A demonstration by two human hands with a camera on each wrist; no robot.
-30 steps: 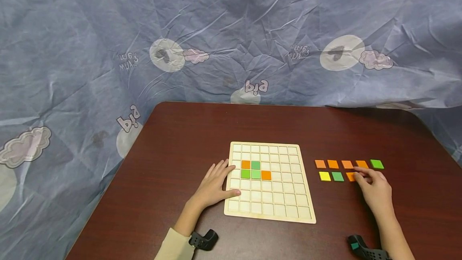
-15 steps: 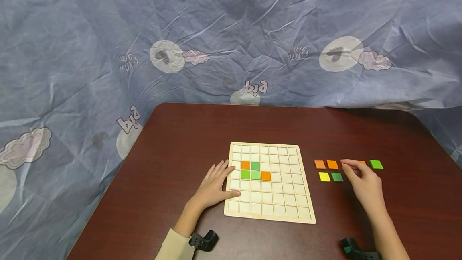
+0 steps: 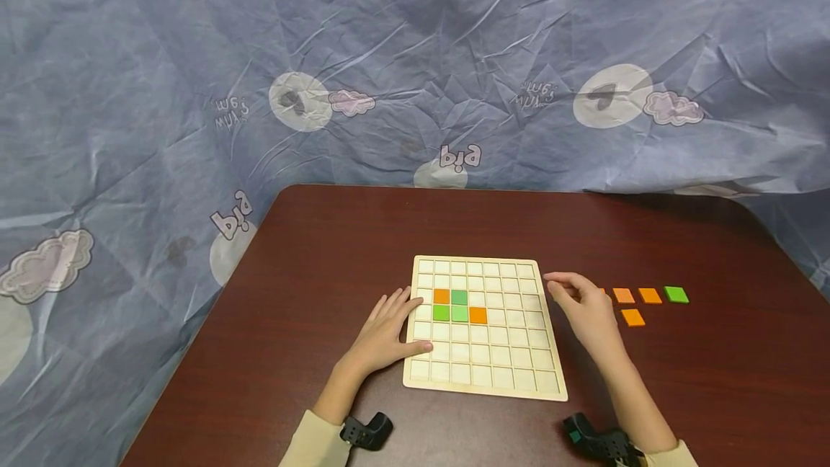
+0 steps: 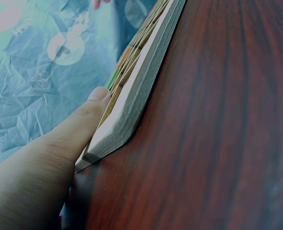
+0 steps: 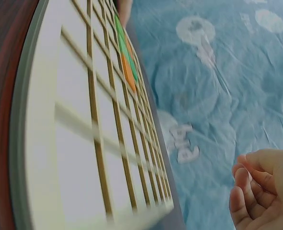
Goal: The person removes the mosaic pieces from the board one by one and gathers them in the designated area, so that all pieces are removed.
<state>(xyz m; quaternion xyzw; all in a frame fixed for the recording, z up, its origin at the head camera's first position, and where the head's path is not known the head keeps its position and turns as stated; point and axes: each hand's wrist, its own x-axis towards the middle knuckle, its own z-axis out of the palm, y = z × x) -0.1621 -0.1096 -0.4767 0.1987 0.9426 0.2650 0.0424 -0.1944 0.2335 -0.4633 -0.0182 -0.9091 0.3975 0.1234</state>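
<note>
A pale wooden grid board [image 3: 486, 377] lies on the table with several orange and green square tiles in its left-middle cells. At its left edge rests my left hand [image 3: 382, 334], fingers spread, thumb on the rim. The left wrist view shows that thumb [image 4: 91, 108] along the board's edge. Just off the board's upper right side is my right hand [image 3: 586, 312], thumb and index finger near each other. In the right wrist view the right hand [image 5: 264, 187] has bent fingers with tips close together; I cannot tell whether a thin tile sits between them.
Right of the right hand lie loose tiles: a light orange tile [image 3: 623, 295], an orange tile [image 3: 650, 295], a green tile [image 3: 676, 295] and a lower orange tile [image 3: 632, 318]. The right hand covers others. A patterned blue cloth [image 3: 415, 56] hangs behind the brown table [image 3: 292, 272].
My right hand has moved left from the loose tiles toward the board, uncovering the right-hand tiles and hiding the left ones. The left hand has stayed on the board.
</note>
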